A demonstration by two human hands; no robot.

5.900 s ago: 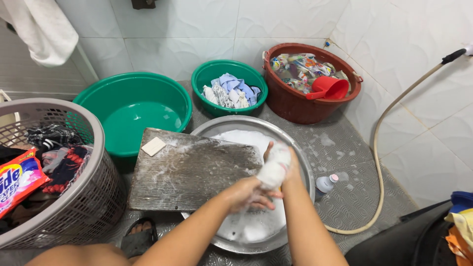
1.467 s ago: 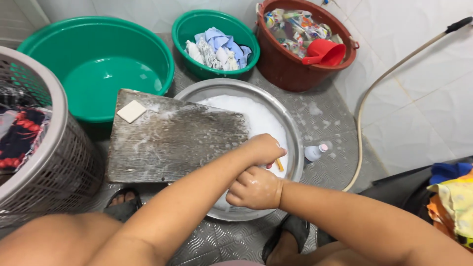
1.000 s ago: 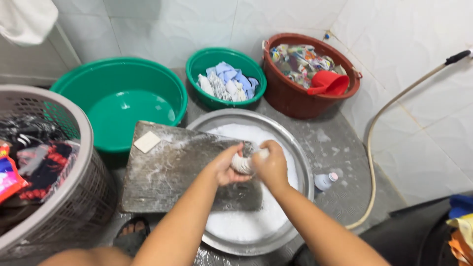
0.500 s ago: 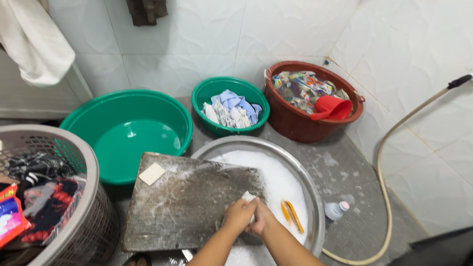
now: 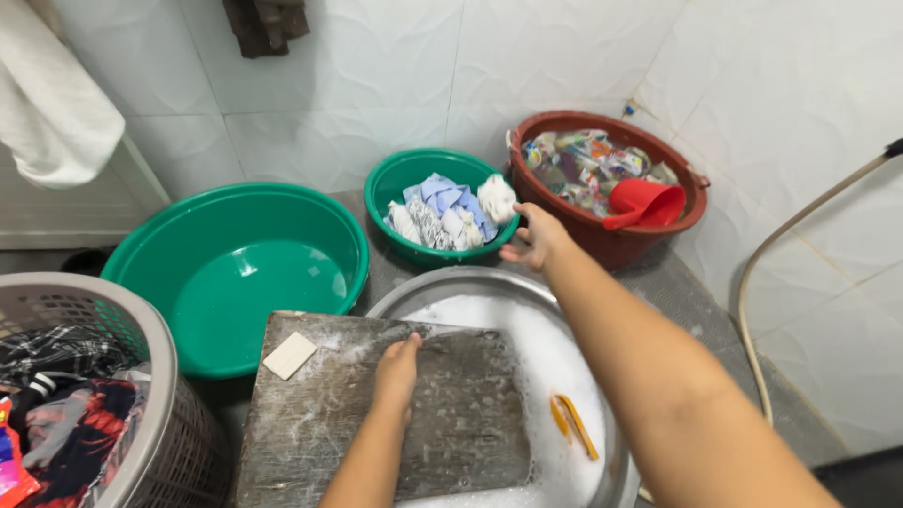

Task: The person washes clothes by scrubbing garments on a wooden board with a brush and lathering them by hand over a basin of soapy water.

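Right hand (image 5: pixel 536 237): fingers spread, holding nothing, at the small basin's (image 5: pixel 395 179) 4 o'clock rim.
Left hand (image 5: pixel 397 367): flat, open, on the washboard (image 5: pixel 470 423).
White cloth (image 5: pixel 496 198): in small basin, 3 o'clock side.

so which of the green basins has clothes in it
The small green basin by the wall, beside the red-brown tub: it holds blue and white laundry, near the open right hand. The large green basin holds only water.

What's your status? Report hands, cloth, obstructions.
Left hand flat on wooden washboard. Right hand open beside small green basin, white wad on its pile. Nothing blocking.
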